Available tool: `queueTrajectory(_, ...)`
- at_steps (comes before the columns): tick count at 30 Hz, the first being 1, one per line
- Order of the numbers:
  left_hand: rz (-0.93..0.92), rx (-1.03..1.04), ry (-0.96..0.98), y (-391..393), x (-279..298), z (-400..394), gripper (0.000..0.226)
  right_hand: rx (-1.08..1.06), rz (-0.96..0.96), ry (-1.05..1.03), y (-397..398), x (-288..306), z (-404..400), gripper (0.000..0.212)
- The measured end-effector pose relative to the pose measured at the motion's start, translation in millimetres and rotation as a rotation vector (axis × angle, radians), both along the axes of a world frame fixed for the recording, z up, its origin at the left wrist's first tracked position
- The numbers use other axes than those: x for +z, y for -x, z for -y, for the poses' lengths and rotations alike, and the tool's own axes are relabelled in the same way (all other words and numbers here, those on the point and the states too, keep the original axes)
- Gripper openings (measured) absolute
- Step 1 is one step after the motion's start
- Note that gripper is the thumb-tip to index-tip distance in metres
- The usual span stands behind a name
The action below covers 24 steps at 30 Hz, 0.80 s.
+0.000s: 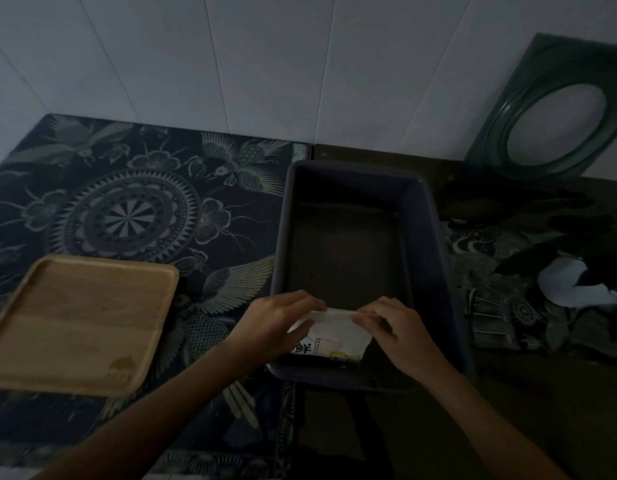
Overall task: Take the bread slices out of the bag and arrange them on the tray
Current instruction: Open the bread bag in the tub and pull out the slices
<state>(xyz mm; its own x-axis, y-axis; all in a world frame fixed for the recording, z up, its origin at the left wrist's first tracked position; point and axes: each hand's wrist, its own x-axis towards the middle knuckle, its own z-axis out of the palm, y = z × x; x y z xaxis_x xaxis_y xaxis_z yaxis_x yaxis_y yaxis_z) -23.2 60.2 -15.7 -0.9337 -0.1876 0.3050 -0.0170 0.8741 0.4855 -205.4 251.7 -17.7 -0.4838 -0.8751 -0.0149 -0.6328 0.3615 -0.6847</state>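
Observation:
A white bread bag with black print lies at the near end of a dark rectangular bin. My left hand grips the bag's top left edge. My right hand pinches the top right edge. The bag's mouth looks closed between my fingers, and no bread slices show. A bare wooden tray sits to the left on the patterned cloth, apart from the bin.
A dark cloth with a mandala and bird pattern covers the table. A dark green frame with an oval hole leans on the white tiled wall at the back right. A white scrap and dark clutter lie right of the bin.

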Motion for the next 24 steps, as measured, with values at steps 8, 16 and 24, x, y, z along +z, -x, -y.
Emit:
queueTrajectory(8, -0.020, 0.009, -0.015, -1.3, 8.5, 2.2, 0.017, 0.025, -0.069, -0.009, -9.4, 12.7, -5.6, 0.044)
queueTrajectory(16, 0.008, 0.112, -0.130, 4.4, 22.3, 0.8, 0.014, 0.105, -0.337, 0.102, -23.1, 21.7, 7.2, 0.014)
queueTrajectory(24, 0.134, 0.159, -0.276, 15.1, 36.6, 9.6, 0.016, 0.076, -0.356, 0.084, -21.7, 25.6, 12.1, 0.019)
